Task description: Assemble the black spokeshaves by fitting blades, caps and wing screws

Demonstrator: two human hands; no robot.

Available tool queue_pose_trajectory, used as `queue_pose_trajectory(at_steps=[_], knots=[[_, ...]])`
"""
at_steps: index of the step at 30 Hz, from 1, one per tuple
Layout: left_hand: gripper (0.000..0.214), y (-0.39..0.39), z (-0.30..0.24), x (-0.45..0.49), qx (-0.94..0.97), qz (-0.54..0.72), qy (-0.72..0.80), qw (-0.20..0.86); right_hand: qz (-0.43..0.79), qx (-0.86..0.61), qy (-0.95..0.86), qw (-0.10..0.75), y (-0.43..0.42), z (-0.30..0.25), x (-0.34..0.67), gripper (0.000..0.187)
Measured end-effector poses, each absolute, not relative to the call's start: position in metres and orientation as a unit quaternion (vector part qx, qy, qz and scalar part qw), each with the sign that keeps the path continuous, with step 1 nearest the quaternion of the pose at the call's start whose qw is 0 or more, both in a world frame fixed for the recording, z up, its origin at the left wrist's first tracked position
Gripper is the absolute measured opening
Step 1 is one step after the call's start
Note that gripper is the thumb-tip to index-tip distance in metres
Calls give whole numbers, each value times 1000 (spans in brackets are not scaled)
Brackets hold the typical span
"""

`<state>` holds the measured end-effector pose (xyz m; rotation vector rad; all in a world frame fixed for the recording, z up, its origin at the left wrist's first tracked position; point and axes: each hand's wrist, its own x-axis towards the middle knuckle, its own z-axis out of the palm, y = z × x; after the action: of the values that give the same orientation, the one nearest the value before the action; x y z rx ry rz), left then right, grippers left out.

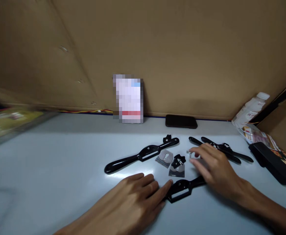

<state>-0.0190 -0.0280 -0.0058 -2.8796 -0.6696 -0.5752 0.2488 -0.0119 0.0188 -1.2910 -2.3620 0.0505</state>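
In front of me lies a black spokeshave body [181,190] with a rectangular mouth. My left hand [143,199] is closed over its left handle, which the fingers hide, and the index fingertip touches the body. Above its right handle, my right hand [213,163] pinches a small silvery screw [189,152] between thumb and fingers. Just behind the body are two flat grey blades, one blade [166,157] on the left and another blade [178,172] partly under a black cap piece [178,161]. A second spokeshave body [149,151] lies farther back, with another cap piece [166,138] beside its handle.
More spokeshaves [227,150] lie crossed behind my right hand. A black phone [181,121] and a blurred-out upright card [130,99] are near the cardboard wall [172,55]. At right are a bottle [250,109] and a black case [274,163]; a yellow packet [13,124] lies left.
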Motion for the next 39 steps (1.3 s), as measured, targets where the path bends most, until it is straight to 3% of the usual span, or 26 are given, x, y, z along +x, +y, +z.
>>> queue_pose_trajectory(at_steps=[7, 12, 16, 19, 22, 24, 32, 39], knots=[[30, -35, -10, -13, -954, -197, -211, 80, 113, -439, -874, 175, -7, 7, 215, 11], [31, -37, -6, -15, -959, -175, -214, 55, 235, -496, -785, 288, 0, 17, 222, 9], [33, -28, -7, -21, -956, -182, -226, 50, 117, -567, -741, 342, 15, 37, 257, 20], [35, -17, -10, -30, -944, -174, -273, 61, -4, -629, -742, 234, 25, 43, 294, 23], [34, -8, -13, -38, -925, -181, -321, 89, 21, -659, -745, 102, 27, 40, 318, 14], [34, -4, -15, -41, -915, -193, -341, 98, 42, -659, -748, 61, 27, 37, 323, 11], [39, -2, -11, -40, -911, -184, -344, 132, 18, -653, -757, 25, 23, 33, 307, 11], [37, -4, -13, -38, -906, -217, -354, 83, -42, -670, -741, 34, 19, 19, 295, 19]])
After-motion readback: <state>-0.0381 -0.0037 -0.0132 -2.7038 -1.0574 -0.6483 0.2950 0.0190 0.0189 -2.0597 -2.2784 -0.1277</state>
